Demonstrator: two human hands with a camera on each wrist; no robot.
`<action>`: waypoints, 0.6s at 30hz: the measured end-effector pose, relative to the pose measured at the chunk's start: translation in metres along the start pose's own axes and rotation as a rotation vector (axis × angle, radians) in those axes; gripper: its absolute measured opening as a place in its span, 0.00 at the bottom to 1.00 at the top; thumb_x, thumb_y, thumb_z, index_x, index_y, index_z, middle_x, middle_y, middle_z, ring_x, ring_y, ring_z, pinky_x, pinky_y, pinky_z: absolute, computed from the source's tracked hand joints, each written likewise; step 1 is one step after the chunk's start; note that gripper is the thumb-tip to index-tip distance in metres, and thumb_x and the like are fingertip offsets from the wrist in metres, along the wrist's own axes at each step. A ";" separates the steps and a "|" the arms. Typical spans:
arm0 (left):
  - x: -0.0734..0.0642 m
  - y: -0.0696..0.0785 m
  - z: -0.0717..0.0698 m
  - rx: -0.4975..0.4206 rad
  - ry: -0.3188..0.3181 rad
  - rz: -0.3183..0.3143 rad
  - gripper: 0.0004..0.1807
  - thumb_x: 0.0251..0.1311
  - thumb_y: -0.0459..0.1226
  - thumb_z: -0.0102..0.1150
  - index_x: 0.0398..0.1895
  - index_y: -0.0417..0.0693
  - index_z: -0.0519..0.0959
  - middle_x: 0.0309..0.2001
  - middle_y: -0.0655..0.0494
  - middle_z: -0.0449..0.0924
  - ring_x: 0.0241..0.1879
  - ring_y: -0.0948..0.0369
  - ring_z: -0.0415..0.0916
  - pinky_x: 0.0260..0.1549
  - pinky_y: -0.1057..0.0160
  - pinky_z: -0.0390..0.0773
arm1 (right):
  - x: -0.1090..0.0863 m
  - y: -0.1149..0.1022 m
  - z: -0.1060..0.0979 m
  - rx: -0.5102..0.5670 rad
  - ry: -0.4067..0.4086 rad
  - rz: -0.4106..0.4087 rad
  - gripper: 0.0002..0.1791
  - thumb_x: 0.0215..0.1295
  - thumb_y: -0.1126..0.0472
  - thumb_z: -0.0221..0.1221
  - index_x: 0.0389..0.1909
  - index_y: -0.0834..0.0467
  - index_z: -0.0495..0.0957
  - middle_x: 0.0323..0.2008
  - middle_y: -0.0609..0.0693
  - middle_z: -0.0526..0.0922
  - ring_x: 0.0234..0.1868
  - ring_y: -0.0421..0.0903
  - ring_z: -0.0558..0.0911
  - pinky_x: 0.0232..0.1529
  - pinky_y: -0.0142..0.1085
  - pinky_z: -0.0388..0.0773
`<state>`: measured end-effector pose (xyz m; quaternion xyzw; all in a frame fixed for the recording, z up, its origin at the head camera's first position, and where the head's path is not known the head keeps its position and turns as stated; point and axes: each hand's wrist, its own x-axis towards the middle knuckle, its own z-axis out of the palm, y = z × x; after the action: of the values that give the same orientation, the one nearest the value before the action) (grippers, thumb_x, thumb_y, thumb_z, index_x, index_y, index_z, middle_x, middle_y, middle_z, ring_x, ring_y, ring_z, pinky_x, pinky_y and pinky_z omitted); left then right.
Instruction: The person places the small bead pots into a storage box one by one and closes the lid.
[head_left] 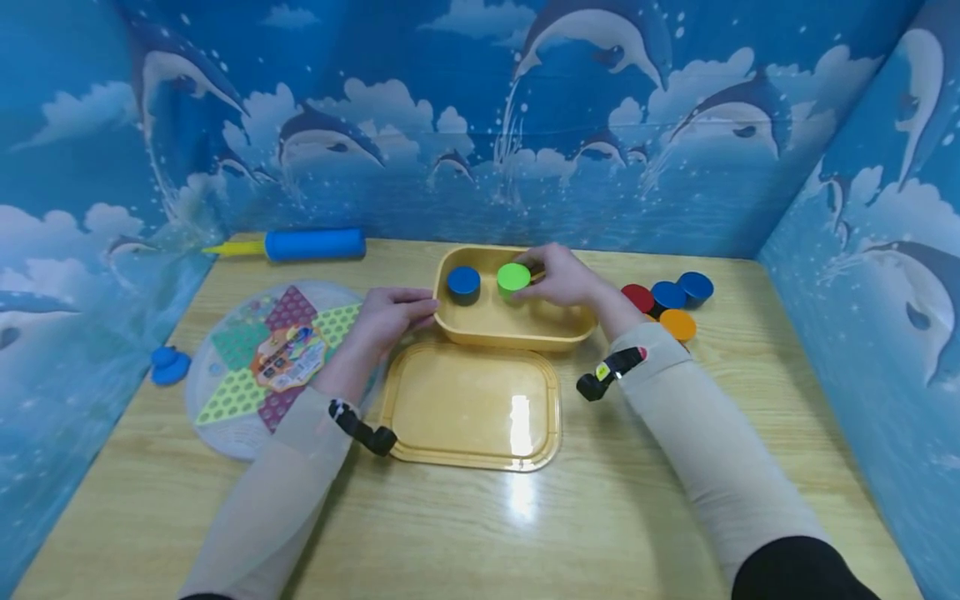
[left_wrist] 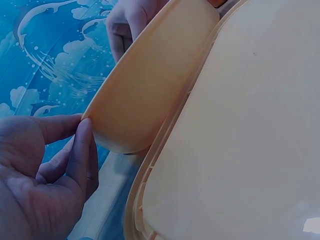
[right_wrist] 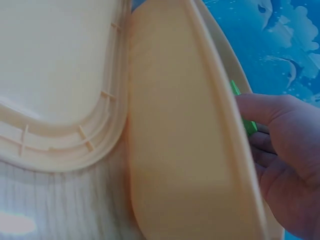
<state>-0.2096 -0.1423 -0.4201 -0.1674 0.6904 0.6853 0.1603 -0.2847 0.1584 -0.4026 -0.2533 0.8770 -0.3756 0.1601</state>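
Observation:
A tan plastic box stands open toward the back of the table. My left hand pinches its left rim between thumb and fingers, as the left wrist view shows close up. Inside, a round blue piece with dark sides sits near the left end. Reaching over the box from the right, my right hand grips a round bright green piece by its side. In the right wrist view most of that green piece is hidden behind the box wall. The matching lid lies flat in front of the box.
Right of the box are a red round piece, blue ones and an orange one, partly behind my right arm. A star-patterned round board lies left, beside a small blue knobbed piece. A blue pump lies at the back.

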 end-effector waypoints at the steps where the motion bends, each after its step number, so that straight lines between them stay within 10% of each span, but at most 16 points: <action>1: 0.000 0.000 0.000 0.000 0.002 0.000 0.21 0.70 0.32 0.69 0.65 0.38 0.81 0.60 0.43 0.79 0.51 0.56 0.86 0.49 0.64 0.88 | 0.002 0.000 0.002 -0.003 -0.007 0.001 0.28 0.64 0.62 0.76 0.64 0.62 0.82 0.56 0.55 0.85 0.55 0.52 0.83 0.58 0.46 0.83; 18: -0.003 0.000 -0.001 0.021 -0.006 0.010 0.21 0.71 0.34 0.69 0.64 0.38 0.81 0.60 0.44 0.80 0.51 0.56 0.85 0.50 0.63 0.88 | 0.014 -0.005 0.014 -0.002 -0.065 -0.004 0.27 0.66 0.64 0.74 0.64 0.63 0.81 0.58 0.56 0.85 0.56 0.51 0.84 0.58 0.45 0.84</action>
<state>-0.2074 -0.1435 -0.4187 -0.1604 0.6980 0.6791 0.1607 -0.2881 0.1391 -0.4092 -0.2674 0.8712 -0.3666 0.1875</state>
